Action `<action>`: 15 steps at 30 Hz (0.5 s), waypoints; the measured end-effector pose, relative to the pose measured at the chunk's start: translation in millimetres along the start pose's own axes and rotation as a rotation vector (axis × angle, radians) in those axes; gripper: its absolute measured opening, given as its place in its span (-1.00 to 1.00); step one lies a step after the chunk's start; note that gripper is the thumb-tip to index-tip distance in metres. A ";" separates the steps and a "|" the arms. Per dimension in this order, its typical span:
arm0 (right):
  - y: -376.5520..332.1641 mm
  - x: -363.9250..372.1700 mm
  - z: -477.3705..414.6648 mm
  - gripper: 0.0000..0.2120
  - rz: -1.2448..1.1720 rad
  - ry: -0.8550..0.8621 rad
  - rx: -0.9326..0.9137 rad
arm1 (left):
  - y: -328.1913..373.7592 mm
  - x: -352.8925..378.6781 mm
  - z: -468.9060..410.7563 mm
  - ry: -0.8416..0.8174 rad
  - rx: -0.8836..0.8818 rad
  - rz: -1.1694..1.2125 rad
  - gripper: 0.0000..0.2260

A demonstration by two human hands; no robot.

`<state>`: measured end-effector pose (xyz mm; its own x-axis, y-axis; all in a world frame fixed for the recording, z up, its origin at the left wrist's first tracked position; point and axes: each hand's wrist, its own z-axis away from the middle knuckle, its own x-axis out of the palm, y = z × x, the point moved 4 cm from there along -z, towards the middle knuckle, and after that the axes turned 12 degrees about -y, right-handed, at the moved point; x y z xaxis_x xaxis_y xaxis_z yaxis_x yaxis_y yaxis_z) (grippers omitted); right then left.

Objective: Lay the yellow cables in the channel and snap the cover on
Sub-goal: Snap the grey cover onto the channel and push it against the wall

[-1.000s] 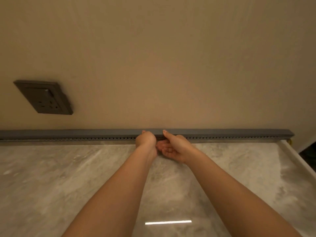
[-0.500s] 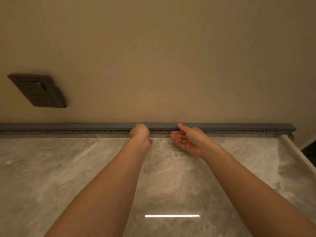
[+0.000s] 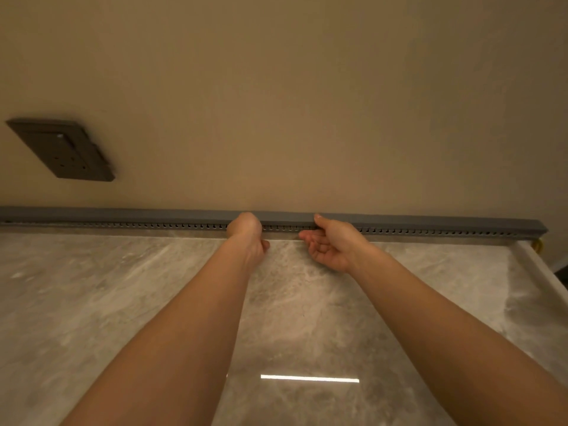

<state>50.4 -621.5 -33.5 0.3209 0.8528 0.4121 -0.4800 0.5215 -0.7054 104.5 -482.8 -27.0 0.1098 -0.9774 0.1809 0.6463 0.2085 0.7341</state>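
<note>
Near: your forearms reach fwd over the marble counter (image 3: pixel 92 302), both hands at its back edge.

Left hand (image 3: pixel 247 233): curled into a loose fist, knuckles against the cover (image 3: pixel 415 221); what the fingers clasp, if anything, cannot be told, as they are hidden behind the hand. Right hand (image 3: pixel 333 242): palm up, fingers spread and lax, thumb tip resting on the cover's top edge; nothing pinched.

Channel (image 3: pixel 430 232): sits where counter meets wall (image 3: pixel 276 103), slotted side facing you. Long axis runs left–right, full width of the counter, parallel to the wall.

Progress, by judgement: cover appears seated along the whole run, no visible gap or lifted section. Cables inside not visible; only a bit of yellow cable (image 3: pixel 538 245) shows past the right end. Laying step looks done. Remaining: pressing along the cover to confirm the snap, esp. both ends, which you aren't touching.

Far: dark wall socket (image 3: pixel 66 150) upper left, well apart from the work.
</note>
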 end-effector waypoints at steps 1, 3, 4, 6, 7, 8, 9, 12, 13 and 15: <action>-0.7 1.7 -0.3 -0.78 -0.026 -0.009 0.004 | 0.2 -0.4 0.2 0.005 0.000 0.000 -0.76; -1.6 3.8 -1.5 -0.85 -0.060 -0.010 0.012 | -0.6 -1.6 1.7 -0.003 -0.002 0.000 -0.77; -1.9 4.8 -2.3 -0.86 -0.068 -0.004 0.010 | -0.9 -1.6 2.0 -0.020 -0.002 -0.003 -0.78; -1.0 6.7 -4.2 -0.83 -0.097 0.020 -0.005 | -1.3 -1.7 1.5 -0.064 -0.007 -0.003 -0.72; -0.3 8.3 -4.8 -0.80 -0.111 0.039 -0.025 | -1.5 -2.4 -0.8 -0.085 0.000 -0.005 -0.69; -0.2 9.1 -5.1 -0.77 -0.112 0.064 -0.053 | -2.1 -3.1 -2.7 -0.097 0.016 -0.010 -0.68; 0.5 9.3 -5.3 -0.77 -0.101 0.086 -0.076 | -5.2 -4.4 -4.9 -0.093 0.033 -0.013 -0.68; 3.0 10.6 -3.2 -0.84 -0.075 0.144 -0.140 | -16.1 -10.3 -8.6 -0.056 0.139 -0.085 -0.61; 4.5 11.4 -2.5 -0.87 -0.073 0.167 -0.161 | -19.2 -12.0 -9.1 -0.057 0.173 -0.107 -0.60; 7.7 11.0 -4.1 -0.91 -0.066 0.212 -0.203 | -21.2 -13.2 -11.3 -0.077 0.200 -0.099 -0.57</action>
<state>53.7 -608.2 -36.8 0.5196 0.7810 0.3466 -0.2860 0.5413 -0.7907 97.9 -474.7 -52.4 -0.0095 -0.9894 0.1448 0.4882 0.1218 0.8642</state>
